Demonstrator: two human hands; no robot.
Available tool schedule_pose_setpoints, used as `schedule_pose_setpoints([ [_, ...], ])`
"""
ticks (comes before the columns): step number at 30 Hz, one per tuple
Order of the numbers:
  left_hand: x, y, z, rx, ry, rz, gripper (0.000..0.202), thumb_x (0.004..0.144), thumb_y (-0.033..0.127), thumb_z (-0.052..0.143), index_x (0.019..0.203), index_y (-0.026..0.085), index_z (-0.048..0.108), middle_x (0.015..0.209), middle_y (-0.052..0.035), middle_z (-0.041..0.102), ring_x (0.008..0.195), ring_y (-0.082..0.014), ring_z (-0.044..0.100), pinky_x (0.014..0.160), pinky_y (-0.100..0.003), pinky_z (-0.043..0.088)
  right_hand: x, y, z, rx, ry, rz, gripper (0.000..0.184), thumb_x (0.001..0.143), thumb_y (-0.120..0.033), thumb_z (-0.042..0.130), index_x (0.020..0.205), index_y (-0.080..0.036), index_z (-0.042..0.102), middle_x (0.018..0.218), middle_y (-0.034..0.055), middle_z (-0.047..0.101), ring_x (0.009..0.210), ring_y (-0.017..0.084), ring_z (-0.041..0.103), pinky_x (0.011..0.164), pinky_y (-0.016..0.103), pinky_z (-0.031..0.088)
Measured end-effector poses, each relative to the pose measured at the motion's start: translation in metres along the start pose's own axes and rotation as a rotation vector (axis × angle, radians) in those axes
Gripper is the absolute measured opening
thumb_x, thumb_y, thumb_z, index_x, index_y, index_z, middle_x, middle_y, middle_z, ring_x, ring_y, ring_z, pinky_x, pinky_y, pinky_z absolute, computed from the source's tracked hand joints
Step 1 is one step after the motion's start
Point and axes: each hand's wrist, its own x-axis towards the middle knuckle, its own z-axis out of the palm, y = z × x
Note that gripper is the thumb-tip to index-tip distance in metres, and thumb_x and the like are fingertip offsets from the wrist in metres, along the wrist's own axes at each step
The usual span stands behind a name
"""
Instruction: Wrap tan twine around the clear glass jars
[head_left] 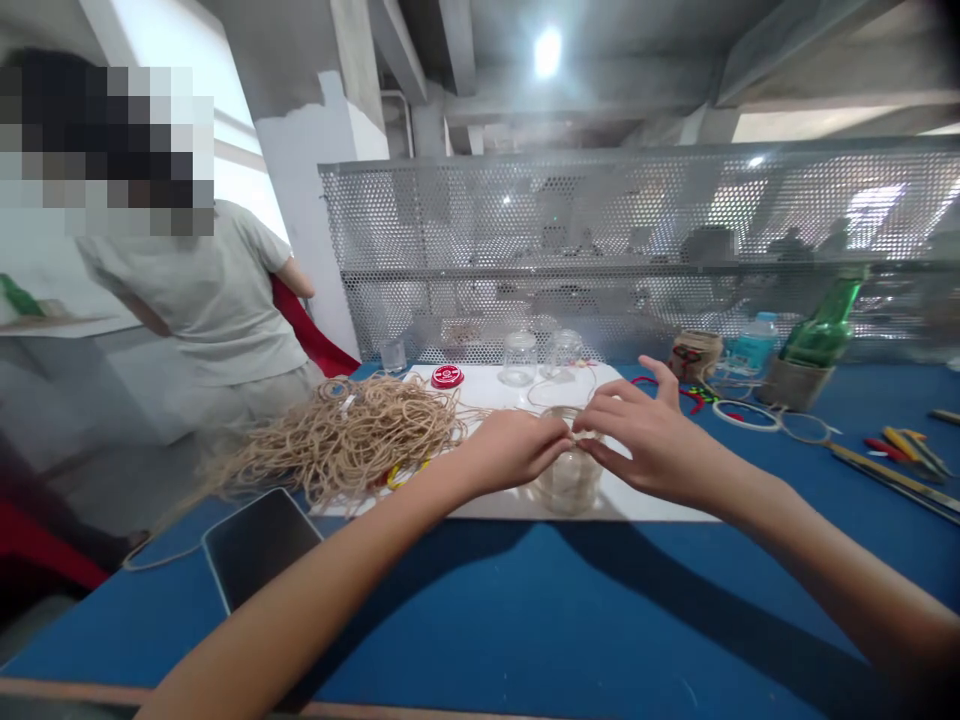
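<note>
A clear glass jar (568, 485) stands on a white sheet in front of me. My left hand (525, 447) pinches at the jar's neck, with a small pale bit of twine at its fingertips. From the other side, my right hand (637, 440) brings thumb and forefinger together at the same spot, its other fingers raised. The fingertips of both hands almost meet, and they partly hide the jar's rim. To the left lies a large tangled heap of jute twine (360, 430), with strands running toward the jar.
A phone (259, 545) lies at front left on the blue table (480, 610). Behind are a red lid (448, 376) and an upturned jar (519, 358). At right stand a twine-wrapped jar (696, 355) and green bottle (821, 325), with tools (907, 450) nearby. A person (202, 290) stands left.
</note>
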Motion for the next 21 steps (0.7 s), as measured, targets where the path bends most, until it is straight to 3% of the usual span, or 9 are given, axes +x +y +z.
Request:
schedule_pose_setpoints([
  [3, 0.001, -0.001, -0.003, 0.006, -0.018, -0.013, 0.028, 0.091, 0.034, 0.039, 0.087, 0.017, 0.060, 0.071, -0.0031, 0.064, 0.065, -0.0154, 0.059, 0.058, -0.023, 0.041, 0.003, -0.003, 0.004, -0.009, -0.037, -0.020, 0.022, 0.089, -0.022, 0.038, 0.078, -0.021, 0.057, 0.074, 0.0002, 0.061, 0.086, 0.016, 0.053, 0.102, 0.054, 0.004],
  [10, 0.003, -0.004, -0.005, -0.075, -0.028, -0.088, 0.027, 0.091, 0.033, 0.039, 0.089, 0.018, 0.061, 0.080, -0.0033, 0.067, 0.070, -0.0154, 0.060, 0.061, -0.024, 0.042, 0.005, 0.004, 0.009, 0.197, -0.095, 0.034, 0.019, 0.090, -0.026, 0.038, 0.082, -0.022, 0.054, 0.076, 0.0001, 0.058, 0.086, 0.016, 0.052, 0.103, 0.053, 0.008],
  [16, -0.002, -0.008, 0.000, -0.164, -0.013, -0.033, 0.030, 0.093, 0.031, 0.036, 0.114, 0.023, 0.056, 0.101, -0.0028, 0.067, 0.084, -0.0153, 0.062, 0.072, -0.025, 0.045, 0.007, 0.008, 0.014, 0.393, -0.116, 0.049, 0.018, 0.089, -0.033, 0.042, 0.082, -0.022, 0.054, 0.076, -0.0010, 0.057, 0.086, 0.015, 0.052, 0.102, 0.055, 0.008],
  [21, -0.004, -0.010, 0.000, -0.143, -0.028, 0.003, 0.033, 0.094, 0.032, 0.034, 0.120, 0.022, 0.052, 0.100, -0.0041, 0.067, 0.081, -0.0153, 0.063, 0.072, -0.025, 0.045, 0.004, 0.008, 0.017, 0.428, -0.112, 0.042, 0.018, 0.089, -0.032, 0.040, 0.082, -0.021, 0.053, 0.077, -0.0005, 0.057, 0.086, 0.015, 0.051, 0.102, 0.055, 0.008],
])
